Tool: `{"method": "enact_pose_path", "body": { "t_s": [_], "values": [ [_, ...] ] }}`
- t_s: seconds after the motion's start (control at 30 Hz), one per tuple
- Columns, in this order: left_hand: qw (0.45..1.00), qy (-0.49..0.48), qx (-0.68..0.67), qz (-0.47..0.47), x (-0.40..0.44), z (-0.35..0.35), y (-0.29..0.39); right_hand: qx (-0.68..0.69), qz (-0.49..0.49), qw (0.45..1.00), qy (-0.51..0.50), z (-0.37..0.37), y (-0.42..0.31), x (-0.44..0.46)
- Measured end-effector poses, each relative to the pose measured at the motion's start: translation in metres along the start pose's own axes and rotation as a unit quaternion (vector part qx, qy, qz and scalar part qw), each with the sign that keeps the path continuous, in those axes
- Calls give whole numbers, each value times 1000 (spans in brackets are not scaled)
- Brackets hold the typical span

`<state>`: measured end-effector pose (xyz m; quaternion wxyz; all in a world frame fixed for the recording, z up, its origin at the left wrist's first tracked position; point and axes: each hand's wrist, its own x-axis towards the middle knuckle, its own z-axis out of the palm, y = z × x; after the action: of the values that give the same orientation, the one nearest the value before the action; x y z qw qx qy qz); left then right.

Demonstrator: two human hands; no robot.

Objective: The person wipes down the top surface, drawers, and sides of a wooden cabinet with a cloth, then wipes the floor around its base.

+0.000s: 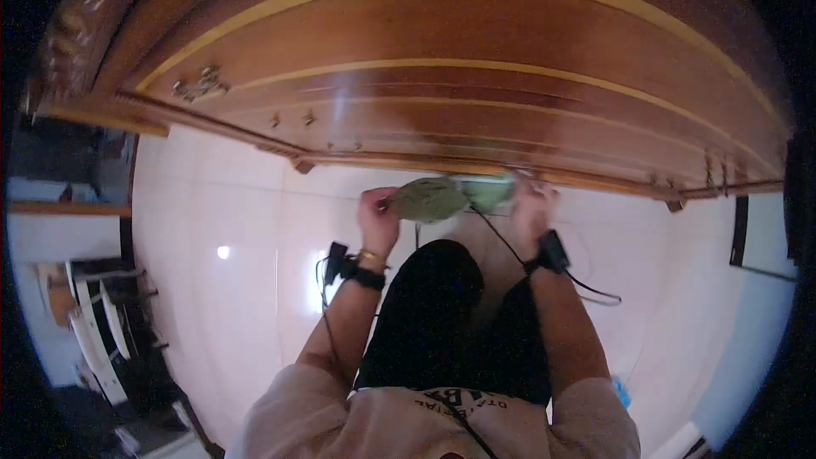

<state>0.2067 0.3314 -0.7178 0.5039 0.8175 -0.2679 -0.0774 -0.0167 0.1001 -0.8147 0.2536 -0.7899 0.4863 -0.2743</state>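
Note:
A crumpled green cloth (432, 199) spans the gap between my hands, low in front of the cabinet. Its left part is olive and its right part looks paler and smeared. My left hand (379, 214) is closed on the cloth's left end. At the paler right end, my right hand (533, 208) grips the edge, its fingers blurred by motion. Each wrist wears a black strap with a small dark device and a cable. My knees are bent just below the cloth.
A large wooden cabinet (476, 30) with yellow bands and metal handles stands close ahead on short feet. Glossy pale floor tiles (229, 204) lie around me. On the left are a shelf and a white and black appliance (102, 331). A small blue item (621, 392) lies at the right.

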Motion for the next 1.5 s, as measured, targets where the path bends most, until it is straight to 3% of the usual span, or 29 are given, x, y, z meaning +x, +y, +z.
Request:
{"method": "enact_pose_path", "body": {
  "t_s": [0.07, 0.13, 0.17, 0.23, 0.3, 0.4, 0.43, 0.5, 0.53, 0.6, 0.73, 0.77, 0.87, 0.9, 1.0, 1.03, 1.13, 1.17, 1.27, 1.33, 1.4, 1.43, 1.5],
  "values": [
    [993, 5, 85, 85, 11, 13, 5, -179, -85, 979, -47, -55, -17, 5],
    [984, 45, 132, 112, 21, 33, -10, -178, -60, 977, -99, -74, -47, 6],
    [987, 49, 134, 75, 21, 39, -14, -178, -52, 975, -126, -74, -58, 5],
    [985, 48, 162, 39, 33, 29, -27, -113, -119, 982, -95, -62, -64, 10],
    [976, 25, 212, 43, 42, 16, -37, -125, -73, 974, -175, -71, -76, 15],
    [948, 82, 306, -33, 72, -24, -58, -84, -151, 970, -170, -57, -81, 13],
    [936, 122, 330, -26, 78, -42, -55, 20, -92, 964, -249, -41, -70, 9],
    [944, 299, 89, -111, 103, -53, -78, 95, -128, 943, -292, -13, -74, -7],
    [907, 311, 267, -92, 106, -70, -64, 131, -145, 929, -314, -5, -87, -12],
    [886, 395, 180, -161, 130, -92, -78, 95, -71, 906, -406, -41, -201, -17],
    [857, 455, 35, -242, 150, -95, -89, 255, -66, 874, -409, -21, -265, -58],
    [879, 414, 40, -231, 159, -101, -105, 280, -58, 867, -408, -19, -292, -58],
    [875, 425, 214, -85, 154, -92, -123, 216, -104, 888, -394, 0, -299, -48],
    [884, 406, 197, -120, 153, -90, -123, 202, -129, 892, -384, 2, -299, -45],
    [904, 383, 168, -89, 129, -48, -145, 152, -8, 895, -420, 12, -248, -43],
    [934, 325, 129, -70, 124, -49, -137, 136, 8, 895, -425, 5, -239, -37],
    [939, 299, 126, -117, 119, -40, -121, 265, 31, 893, -362, -4, -203, -34],
    [929, 327, 148, -89, 117, -35, -119, 282, 15, 896, -344, -3, -192, -33],
    [954, 193, 186, -135, 98, -21, -101, 296, 58, 897, -324, -17, -189, -27],
    [964, 210, 105, -123, 84, 6, -92, 290, 76, 900, -317, -22, -180, -23],
    [964, 116, 219, -97, 68, 29, -82, 309, 106, 899, -292, -28, -165, -21],
    [988, 98, 28, -117, 55, 61, -109, 331, 124, 896, -270, -44, -154, -21],
    [987, 49, 97, -121, 31, 95, -65, 351, 166, 889, -242, -67, -123, -14]
  ]
}}
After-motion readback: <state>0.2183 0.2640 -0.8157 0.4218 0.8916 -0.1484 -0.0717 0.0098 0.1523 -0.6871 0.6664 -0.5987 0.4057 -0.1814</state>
